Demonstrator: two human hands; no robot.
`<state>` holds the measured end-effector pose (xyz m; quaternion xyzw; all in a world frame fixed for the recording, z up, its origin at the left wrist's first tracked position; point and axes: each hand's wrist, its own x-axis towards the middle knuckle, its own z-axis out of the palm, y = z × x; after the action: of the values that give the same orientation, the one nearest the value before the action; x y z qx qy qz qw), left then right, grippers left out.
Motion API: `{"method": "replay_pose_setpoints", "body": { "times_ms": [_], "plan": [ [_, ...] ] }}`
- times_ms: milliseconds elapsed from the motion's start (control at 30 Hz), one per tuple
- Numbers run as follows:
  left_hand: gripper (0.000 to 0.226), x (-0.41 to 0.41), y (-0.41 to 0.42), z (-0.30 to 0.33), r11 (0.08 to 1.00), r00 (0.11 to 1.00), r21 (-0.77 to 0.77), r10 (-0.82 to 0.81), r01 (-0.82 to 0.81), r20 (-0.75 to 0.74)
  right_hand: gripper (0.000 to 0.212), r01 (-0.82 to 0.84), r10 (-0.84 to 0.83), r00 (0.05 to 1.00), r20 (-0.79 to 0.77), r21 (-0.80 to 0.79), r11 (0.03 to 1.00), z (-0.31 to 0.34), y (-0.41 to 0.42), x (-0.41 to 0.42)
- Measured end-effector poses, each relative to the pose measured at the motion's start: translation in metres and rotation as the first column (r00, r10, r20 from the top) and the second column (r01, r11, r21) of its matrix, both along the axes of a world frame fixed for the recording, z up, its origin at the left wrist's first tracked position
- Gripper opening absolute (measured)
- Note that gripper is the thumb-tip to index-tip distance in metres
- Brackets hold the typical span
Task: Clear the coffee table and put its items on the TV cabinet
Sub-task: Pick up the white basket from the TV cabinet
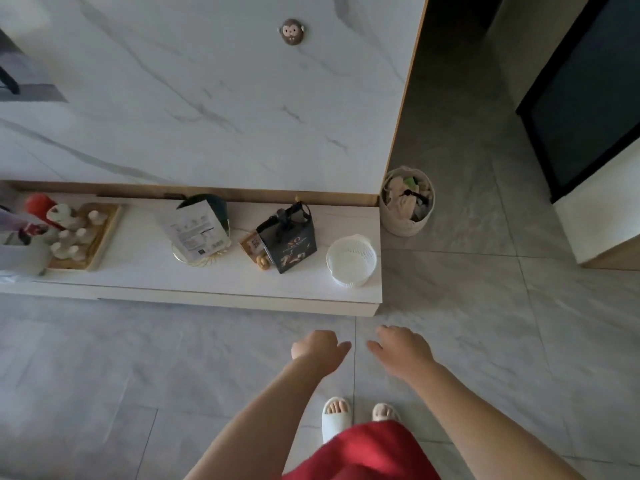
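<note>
The low white TV cabinet (214,289) runs along the marble wall. On it, from the right, stand a white plastic strainer basket (350,260), a black paper gift bag (289,239), a small snack packet (252,247), a white pouch leaning on a dark round object (194,232), and a wooden tray of small white cups (85,235). My left hand (320,349) and my right hand (403,348) hover over the floor in front of the cabinet's right end, both empty with loosely curled fingers. The coffee table is out of view.
A cream waste bin (407,202) full of rubbish stands on the floor just past the cabinet's right end. A red container (40,204) and other items crowd the cabinet's left end. My slippered feet (360,415) stand on grey floor tiles. A dark glass door (588,98) is far right.
</note>
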<state>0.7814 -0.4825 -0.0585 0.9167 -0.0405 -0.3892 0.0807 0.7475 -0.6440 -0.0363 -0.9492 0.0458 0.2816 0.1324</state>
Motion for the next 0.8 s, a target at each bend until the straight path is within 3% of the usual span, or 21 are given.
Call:
{"method": "replay_pose_setpoints", "body": {
  "times_ms": [600, 800],
  "plan": [
    [0.045, 0.082, -0.051, -0.043, 0.957, 0.955, 0.004, 0.291, -0.291, -0.065, 0.036, -0.113, 0.121, 0.978, -0.168, 0.053, 0.992, -0.068, -0.041, 0.115],
    [0.048, 0.109, -0.072, -0.071, 0.887, 0.885, -0.035, 0.456, -0.461, -0.091, 0.032, -0.024, 0.038, 0.980, -0.194, 0.073, 0.997, -0.100, -0.057, 0.150]
  ]
}}
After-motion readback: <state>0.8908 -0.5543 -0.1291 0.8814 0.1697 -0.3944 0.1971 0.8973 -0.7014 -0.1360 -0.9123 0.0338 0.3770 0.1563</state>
